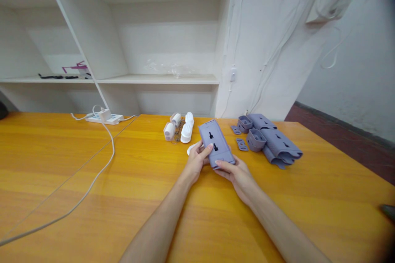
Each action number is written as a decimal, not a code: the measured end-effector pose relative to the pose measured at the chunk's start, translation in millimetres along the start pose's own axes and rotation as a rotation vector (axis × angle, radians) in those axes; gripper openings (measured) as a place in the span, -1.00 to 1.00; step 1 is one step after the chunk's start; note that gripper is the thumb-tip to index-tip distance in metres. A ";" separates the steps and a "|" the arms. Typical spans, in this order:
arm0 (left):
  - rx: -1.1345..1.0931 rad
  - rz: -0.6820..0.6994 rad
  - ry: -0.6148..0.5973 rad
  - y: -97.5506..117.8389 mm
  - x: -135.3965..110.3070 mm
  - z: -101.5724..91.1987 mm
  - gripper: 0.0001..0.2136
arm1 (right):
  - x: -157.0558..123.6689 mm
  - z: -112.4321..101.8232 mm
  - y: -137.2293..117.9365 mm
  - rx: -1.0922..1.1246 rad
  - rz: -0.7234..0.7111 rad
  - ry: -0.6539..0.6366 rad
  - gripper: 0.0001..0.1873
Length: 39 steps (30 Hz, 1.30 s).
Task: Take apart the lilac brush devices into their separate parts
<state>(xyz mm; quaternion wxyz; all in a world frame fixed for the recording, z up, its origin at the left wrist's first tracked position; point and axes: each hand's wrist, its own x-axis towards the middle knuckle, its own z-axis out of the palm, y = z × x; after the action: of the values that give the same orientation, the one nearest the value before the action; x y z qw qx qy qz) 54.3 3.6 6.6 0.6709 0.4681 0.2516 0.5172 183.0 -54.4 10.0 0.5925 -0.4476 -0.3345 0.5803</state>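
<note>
A flat purple-grey plastic housing (219,137) with two dark keyhole-like slots is held tilted above the table. My left hand (197,160) grips its left edge, thumb on the face. At the lower right corner my right hand (236,172) is closed on the same housing, thumb on top. Beside my left fingers lies a white round part (191,148), partly hidden. To the right are small purple-grey cups (256,140), flat slotted plates (242,144) and more slotted housings (282,144). Ribbed white parts (187,128) and clear-and-white cylinders (169,130) lie behind my left hand.
The orange wooden table (77,197) runs up to a white shelf unit (166,78). A power strip (105,118) lies at the back left, its white cable (105,168) crossing the left side. Thin dark springs (178,130) lie among the white parts.
</note>
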 end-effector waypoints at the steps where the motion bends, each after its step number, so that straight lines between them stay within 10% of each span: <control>1: -0.007 0.000 0.005 -0.2 0.2 -0.2 -0.52 | 0.0 1.5 0.7 -0.003 -0.010 0.027 -0.50; 11: -0.017 -0.002 -0.026 3.9 0.2 -10.1 -0.53 | -2.3 -0.9 -0.3 -0.112 -0.016 -0.090 -0.58; 39: -0.101 -0.018 -0.002 -0.5 2.4 2.0 -0.55 | 0.0 19.9 11.9 -0.084 -0.202 0.230 -0.61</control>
<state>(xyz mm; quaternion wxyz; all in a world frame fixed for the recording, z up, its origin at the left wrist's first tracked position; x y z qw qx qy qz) 57.0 5.1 7.3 0.6987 0.4317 0.2288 0.5226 160.1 -52.4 6.6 0.6631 -0.4995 -0.3317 0.4480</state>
